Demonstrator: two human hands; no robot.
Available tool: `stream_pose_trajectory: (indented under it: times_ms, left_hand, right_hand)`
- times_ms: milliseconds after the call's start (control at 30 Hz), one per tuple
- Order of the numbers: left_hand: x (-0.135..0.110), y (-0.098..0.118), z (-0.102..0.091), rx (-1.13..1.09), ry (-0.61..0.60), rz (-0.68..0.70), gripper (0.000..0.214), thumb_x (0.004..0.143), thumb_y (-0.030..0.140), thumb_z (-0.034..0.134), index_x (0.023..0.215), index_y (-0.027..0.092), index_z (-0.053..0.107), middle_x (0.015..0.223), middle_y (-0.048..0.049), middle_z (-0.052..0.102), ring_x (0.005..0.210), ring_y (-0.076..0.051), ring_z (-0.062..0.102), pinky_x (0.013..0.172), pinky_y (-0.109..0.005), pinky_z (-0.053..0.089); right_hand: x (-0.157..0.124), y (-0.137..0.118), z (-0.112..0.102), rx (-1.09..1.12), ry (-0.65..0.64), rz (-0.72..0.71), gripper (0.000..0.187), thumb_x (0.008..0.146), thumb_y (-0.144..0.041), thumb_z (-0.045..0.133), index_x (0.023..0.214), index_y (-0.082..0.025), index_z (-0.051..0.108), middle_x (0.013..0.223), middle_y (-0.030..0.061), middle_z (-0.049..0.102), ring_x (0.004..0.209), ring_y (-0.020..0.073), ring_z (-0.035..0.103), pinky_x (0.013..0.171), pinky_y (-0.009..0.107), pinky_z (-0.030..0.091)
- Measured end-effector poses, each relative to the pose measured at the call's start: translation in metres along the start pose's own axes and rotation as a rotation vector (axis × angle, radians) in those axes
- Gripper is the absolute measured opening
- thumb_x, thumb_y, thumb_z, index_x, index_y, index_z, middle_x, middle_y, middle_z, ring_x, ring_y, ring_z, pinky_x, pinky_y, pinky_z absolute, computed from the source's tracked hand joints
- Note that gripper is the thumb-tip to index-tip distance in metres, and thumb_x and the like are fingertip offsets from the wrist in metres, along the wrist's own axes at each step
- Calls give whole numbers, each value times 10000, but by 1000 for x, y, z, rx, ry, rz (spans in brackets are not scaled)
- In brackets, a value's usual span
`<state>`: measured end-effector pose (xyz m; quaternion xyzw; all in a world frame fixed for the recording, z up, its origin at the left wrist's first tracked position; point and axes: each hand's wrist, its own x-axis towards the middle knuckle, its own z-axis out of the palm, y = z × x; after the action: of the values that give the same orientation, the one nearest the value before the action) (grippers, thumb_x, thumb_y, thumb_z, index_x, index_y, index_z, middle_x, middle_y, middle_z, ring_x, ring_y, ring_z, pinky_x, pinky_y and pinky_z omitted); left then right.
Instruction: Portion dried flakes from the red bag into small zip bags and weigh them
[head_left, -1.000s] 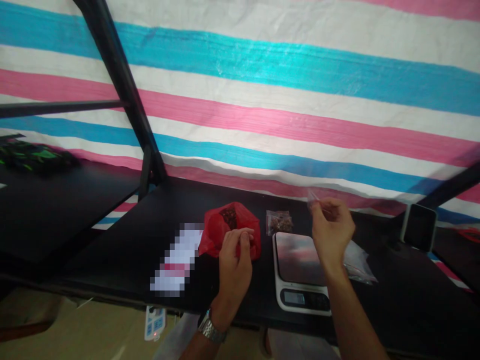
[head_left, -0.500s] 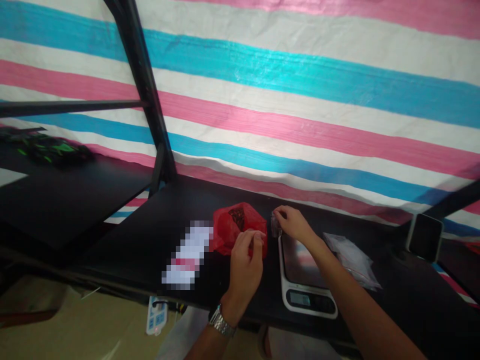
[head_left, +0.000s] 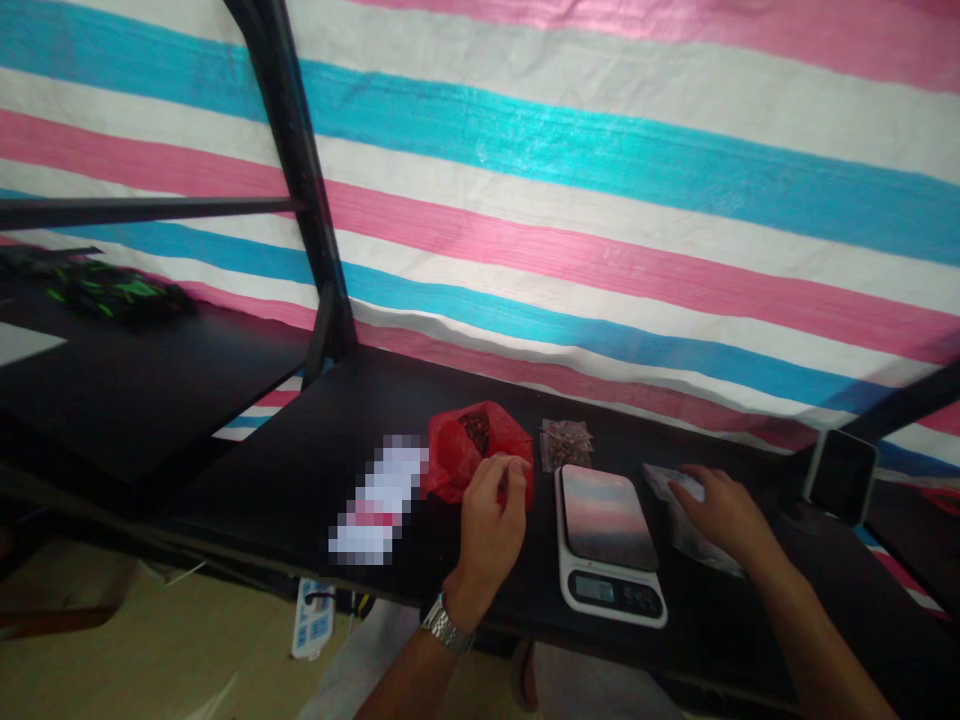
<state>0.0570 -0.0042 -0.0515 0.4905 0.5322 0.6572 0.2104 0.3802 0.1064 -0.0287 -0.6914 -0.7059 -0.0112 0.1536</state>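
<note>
My left hand (head_left: 491,525) is closed in a pinch at the near right rim of a red plastic bag (head_left: 446,450). The bag stands with its mouth spread, and dark brown bits (head_left: 475,430) show inside. My right hand (head_left: 724,515) lies over a pile of clear plastic bags (head_left: 694,540), its fingers fairly straight and touching the top ones. Between my hands sits a white kitchen scale (head_left: 609,520) with a bare metal plate. Just behind the scale, a small clear bag filled with brown bits (head_left: 567,445) lies flat on the table.
A pixelated white and pink sheet (head_left: 379,500) lies left of the red bag. A dark-screened device on a stand (head_left: 841,475) is at the right. A black frame post (head_left: 300,170) rises at the left, before a striped tarp (head_left: 600,200). Something black and green (head_left: 112,290) sits far left.
My right hand has let go of the small filled bag behind the scale and moved right, onto the clear bags. My left hand has stayed at the red bag.
</note>
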Motion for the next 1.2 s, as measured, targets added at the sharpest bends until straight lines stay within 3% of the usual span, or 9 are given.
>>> stream_pose_trajectory:
  times_ms: [67, 167, 467, 567, 700, 800, 900, 1033, 1200]
  left_hand:
    - [0, 1, 0, 11, -1, 20, 315, 1069, 331, 494, 856, 215, 695, 860, -43, 732, 828, -197, 681, 795, -313, 509]
    - [1, 2, 0, 32, 6, 32, 330, 1065, 337, 493, 834, 213, 694, 838, -36, 724, 797, -189, 680, 770, -304, 514]
    - [1, -2, -1, 89, 25, 130, 327, 1063, 317, 503, 828, 217, 708, 840, -42, 748, 809, -198, 710, 763, -308, 552]
    - [-4, 0, 1, 94, -44, 260, 227, 1050, 278, 549, 948, 220, 744, 924, -55, 765, 900, -204, 723, 863, -329, 574]
    - [-19, 8, 7, 50, -244, 412, 282, 958, 325, 736, 1224, 231, 738, 1144, -92, 761, 1080, -236, 708, 971, -360, 567]
    - [-30, 12, 16, -109, -370, 230, 247, 965, 362, 728, 1165, 218, 740, 1014, -53, 747, 917, -195, 693, 836, -302, 565]
    - [-31, 11, 21, -261, -384, -10, 200, 1008, 367, 646, 1035, 195, 747, 904, -27, 729, 814, -168, 651, 775, -279, 528]
    - [-19, 4, 13, -413, -290, -196, 269, 959, 415, 707, 845, 172, 714, 782, -1, 670, 734, -146, 592, 720, -258, 485]
    - [-6, -1, -6, -409, -214, -238, 348, 859, 414, 825, 702, 178, 623, 684, 34, 590, 651, -112, 500, 630, -227, 420]
  right_hand:
    - [-12, 20, 1, -48, -143, 54, 397, 879, -387, 615, 1131, -142, 799, 1167, 243, 782, 1068, 411, 755, 950, 500, 558]
    - [-27, 23, -3, -55, -200, 84, 400, 939, -391, 541, 1166, -183, 796, 1196, 193, 789, 1097, 369, 761, 927, 438, 558]
    - [-38, -5, -33, 193, 47, 178, 440, 907, -493, 525, 1047, -202, 824, 1149, 163, 804, 1085, 376, 746, 924, 456, 551]
    - [-49, -31, -43, 493, 174, 41, 473, 878, -589, 575, 977, -203, 831, 1087, 151, 804, 1042, 341, 739, 921, 429, 563]
    - [-77, -96, -45, 782, 56, -138, 469, 929, -645, 623, 945, -237, 853, 1060, 121, 787, 1031, 293, 719, 921, 393, 558]
    - [-93, -144, -40, 895, -23, -205, 459, 967, -635, 622, 923, -245, 860, 920, 88, 730, 904, 245, 686, 840, 356, 554]
    - [-94, -173, -31, 986, -76, -209, 453, 982, -622, 619, 963, -239, 861, 901, 75, 708, 875, 226, 672, 802, 334, 546]
    - [-84, -190, -21, 1070, -120, -214, 459, 957, -616, 647, 1060, -216, 847, 908, 75, 724, 868, 228, 681, 788, 335, 545]
    - [-85, -195, -16, 1128, -220, -162, 413, 921, -542, 697, 1155, -215, 793, 867, 48, 722, 790, 209, 667, 681, 300, 524]
